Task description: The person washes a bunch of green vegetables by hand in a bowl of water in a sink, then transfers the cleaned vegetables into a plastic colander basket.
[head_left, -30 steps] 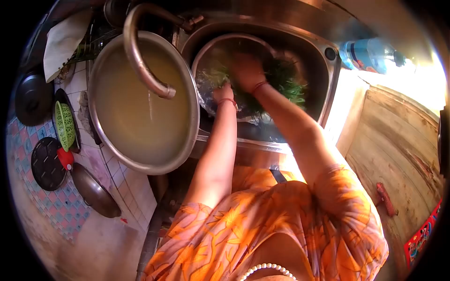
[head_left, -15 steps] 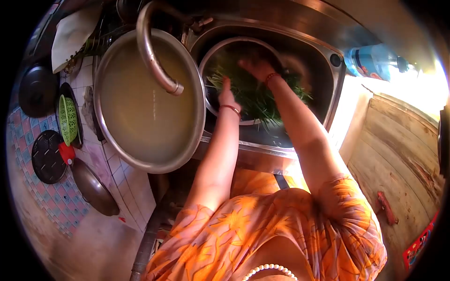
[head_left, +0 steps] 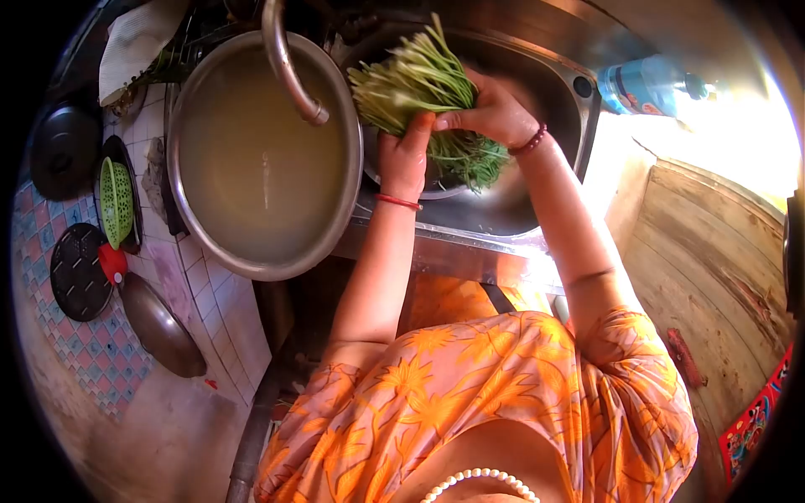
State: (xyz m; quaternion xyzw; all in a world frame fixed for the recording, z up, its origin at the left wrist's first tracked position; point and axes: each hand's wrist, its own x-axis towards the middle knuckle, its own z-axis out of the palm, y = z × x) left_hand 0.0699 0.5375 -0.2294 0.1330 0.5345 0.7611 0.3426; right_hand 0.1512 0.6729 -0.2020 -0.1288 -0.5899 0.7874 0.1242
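A thick bunch of leafy greens (head_left: 411,84) is held up over the sink, pale stems pointing up and away, feathery leaves hanging toward me. My left hand (head_left: 404,159) grips it from the left, thumb along the stems. From the right, my right hand (head_left: 496,113) wraps round the same bunch, its thumb close to the left thumb. Beneath the greens is a metal bowl (head_left: 444,193), mostly hidden, inside the steel sink (head_left: 563,126). Red bands circle both wrists.
Left of my hands stands a large metal basin (head_left: 264,272) of cloudy water, with the curved faucet (head_left: 289,75) over it. A blue-labelled plastic bottle (head_left: 641,84) lies at the right. Further left are a green strainer (head_left: 116,201) and a frying pan (head_left: 159,327).
Both hands have come up out of the bowl's water with the greens gathered between them. Before, the greens lay spread in the bowl and the hands were apart.
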